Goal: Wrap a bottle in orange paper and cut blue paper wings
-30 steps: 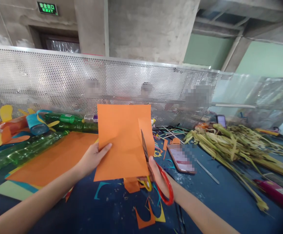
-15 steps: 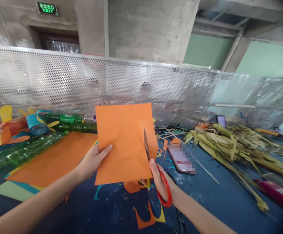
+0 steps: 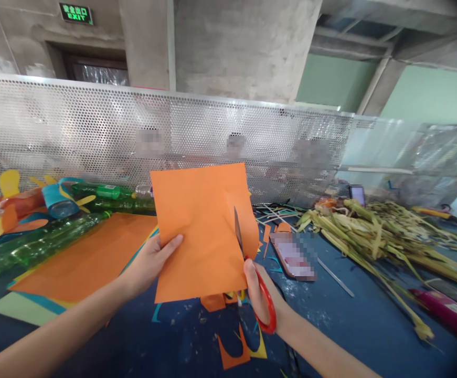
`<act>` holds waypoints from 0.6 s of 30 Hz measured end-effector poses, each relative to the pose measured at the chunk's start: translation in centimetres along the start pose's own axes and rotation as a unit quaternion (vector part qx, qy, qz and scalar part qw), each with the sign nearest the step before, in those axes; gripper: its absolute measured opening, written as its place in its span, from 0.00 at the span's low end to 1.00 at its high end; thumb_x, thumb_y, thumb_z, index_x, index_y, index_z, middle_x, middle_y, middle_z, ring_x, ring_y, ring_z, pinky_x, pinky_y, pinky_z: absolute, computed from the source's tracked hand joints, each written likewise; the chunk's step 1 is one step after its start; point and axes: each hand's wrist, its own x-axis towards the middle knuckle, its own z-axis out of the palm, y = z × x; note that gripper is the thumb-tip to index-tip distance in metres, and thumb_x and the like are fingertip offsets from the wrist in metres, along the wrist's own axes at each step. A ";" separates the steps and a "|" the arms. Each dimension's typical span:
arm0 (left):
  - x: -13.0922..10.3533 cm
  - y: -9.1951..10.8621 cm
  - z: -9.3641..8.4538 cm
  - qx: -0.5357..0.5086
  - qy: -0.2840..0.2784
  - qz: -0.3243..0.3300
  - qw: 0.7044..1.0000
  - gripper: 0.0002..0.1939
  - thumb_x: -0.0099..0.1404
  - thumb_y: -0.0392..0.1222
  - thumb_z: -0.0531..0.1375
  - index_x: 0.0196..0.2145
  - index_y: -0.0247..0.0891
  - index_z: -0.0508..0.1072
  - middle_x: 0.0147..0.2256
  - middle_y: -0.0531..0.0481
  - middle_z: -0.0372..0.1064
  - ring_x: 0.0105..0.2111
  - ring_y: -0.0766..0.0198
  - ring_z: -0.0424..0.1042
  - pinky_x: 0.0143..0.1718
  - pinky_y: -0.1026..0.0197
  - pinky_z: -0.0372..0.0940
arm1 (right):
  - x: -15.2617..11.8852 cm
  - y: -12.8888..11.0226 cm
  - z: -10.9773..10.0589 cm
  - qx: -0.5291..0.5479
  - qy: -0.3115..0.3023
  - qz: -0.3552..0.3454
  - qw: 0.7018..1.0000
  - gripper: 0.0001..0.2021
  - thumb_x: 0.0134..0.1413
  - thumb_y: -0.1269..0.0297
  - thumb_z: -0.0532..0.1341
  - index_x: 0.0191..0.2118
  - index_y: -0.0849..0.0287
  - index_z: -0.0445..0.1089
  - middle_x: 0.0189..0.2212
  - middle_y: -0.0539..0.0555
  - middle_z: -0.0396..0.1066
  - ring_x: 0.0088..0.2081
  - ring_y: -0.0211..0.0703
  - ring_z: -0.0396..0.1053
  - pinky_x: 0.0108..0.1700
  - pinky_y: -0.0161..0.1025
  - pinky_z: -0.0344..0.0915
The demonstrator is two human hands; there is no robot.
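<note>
An orange sheet of paper (image 3: 200, 226) is held up above the blue table (image 3: 322, 325). My left hand (image 3: 157, 260) pinches its left edge, thumb in front and the other fingers hidden behind. Red-handled scissors (image 3: 266, 302) are in my right hand (image 3: 257, 291), closed around the loops. One dark blade (image 3: 237, 228) lies over the front of the sheet near its right side; the other blade is hidden behind the paper. To the right of the blade, a strip of the sheet bows outward.
Stacked coloured paper (image 3: 94, 257) and green plastic bottles (image 3: 35, 249) lie left. Paper scraps (image 3: 234, 349) are in front. A phone (image 3: 293, 257) and dried husks (image 3: 362, 231) lie right. A perforated metal screen (image 3: 197, 126) stands behind, with blurred people beyond it.
The sheet has tilted slightly, its left edge shifting a little left. The strip beside the blade bulges further to the right. Both hands keep their holds.
</note>
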 end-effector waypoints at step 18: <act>-0.4 -0.1 0.2 -0.017 0.001 0.013 1.000 0.22 0.61 0.48 0.59 0.53 0.47 0.66 0.48 0.50 0.71 0.43 0.56 0.72 0.45 0.51 0.68 | -0.4 -0.4 0.6 -0.008 0.014 -0.013 1.000 0.30 0.60 0.45 0.38 0.14 0.56 0.54 0.12 0.50 0.58 0.22 0.40 0.61 0.26 0.34 0.57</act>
